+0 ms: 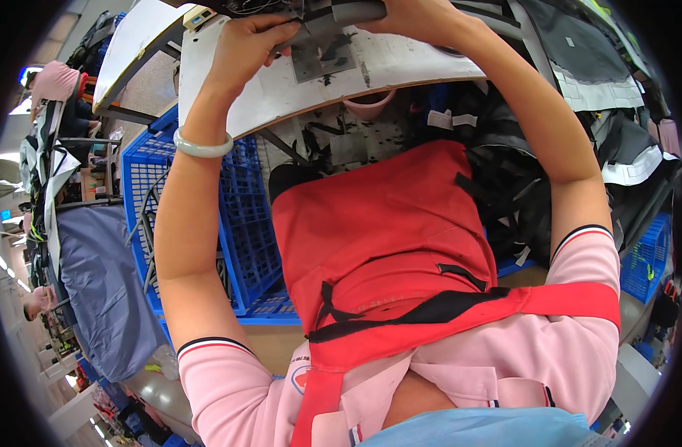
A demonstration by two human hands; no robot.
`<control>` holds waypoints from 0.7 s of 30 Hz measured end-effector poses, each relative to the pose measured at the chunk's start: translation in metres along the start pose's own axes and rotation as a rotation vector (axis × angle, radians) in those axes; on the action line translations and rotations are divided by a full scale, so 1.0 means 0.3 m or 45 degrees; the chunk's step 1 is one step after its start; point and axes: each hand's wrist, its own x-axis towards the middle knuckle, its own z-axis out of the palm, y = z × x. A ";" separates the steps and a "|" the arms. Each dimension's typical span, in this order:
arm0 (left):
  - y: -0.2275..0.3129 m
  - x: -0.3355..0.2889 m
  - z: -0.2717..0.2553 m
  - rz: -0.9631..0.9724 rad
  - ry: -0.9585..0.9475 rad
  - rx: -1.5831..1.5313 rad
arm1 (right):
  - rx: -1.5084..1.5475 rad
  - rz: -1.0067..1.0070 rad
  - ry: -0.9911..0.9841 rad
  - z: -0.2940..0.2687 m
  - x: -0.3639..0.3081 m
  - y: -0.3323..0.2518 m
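My left hand [253, 46], with a pale bangle [203, 146] on the forearm, pinches the near-left end of a dark grey fabric strip [333, 24] between thumb and fingers. At the other end of that strip is my right hand [419, 21], closed on it; the top edge of the picture cuts off part of this hand. The strip lies bent over the white tabletop [281, 93], close under a dark machine part [270, 7] with thin threads. What the strip joins beyond the top edge is hidden.
Left of my lap stands a blue plastic crate [248, 223] with dark cords. Black bags and straps [512, 186] pile up at the right. A pink bowl [369, 104] sits under the table. A red apron [378, 216] covers my lap. Other people [55, 80] sit far left.
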 end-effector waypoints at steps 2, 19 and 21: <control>-0.043 0.039 -0.008 -0.016 0.011 -0.028 | -0.003 0.052 -0.032 0.003 0.033 0.003; 0.035 -0.153 0.118 0.192 -0.339 -0.109 | 0.044 -0.355 -0.331 0.256 -0.214 -0.397; -0.156 -0.205 0.039 0.379 -0.489 0.294 | 0.146 -0.169 -0.112 0.114 -0.208 -0.302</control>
